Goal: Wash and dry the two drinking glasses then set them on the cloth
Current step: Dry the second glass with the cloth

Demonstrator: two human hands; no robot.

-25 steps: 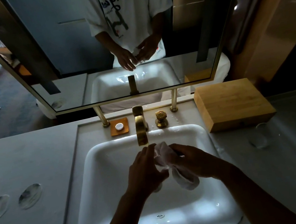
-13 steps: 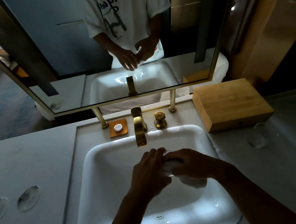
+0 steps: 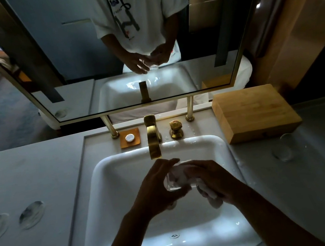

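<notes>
From the head view we see a clear drinking glass (image 3: 174, 180) held over the white sink basin (image 3: 112, 191), just below the gold faucet (image 3: 153, 142). The left hand (image 3: 156, 191) curls around the glass from the left side, gripping it. The right hand (image 3: 212, 178) grasps a white cloth (image 3: 210, 196) — part of it is stuffed into the glass, and the rest hangs below the palm. The basin holds nothing we can make out but its drain (image 3: 174, 236).

A second glass (image 3: 283, 148) stands on the counter at right, near a wooden box (image 3: 255, 110). Behind the basin, a small tray (image 3: 130, 137) carries a white round piece — we cannot tell what it is. Two round coasters (image 3: 15, 220) lie on the left counter.
</notes>
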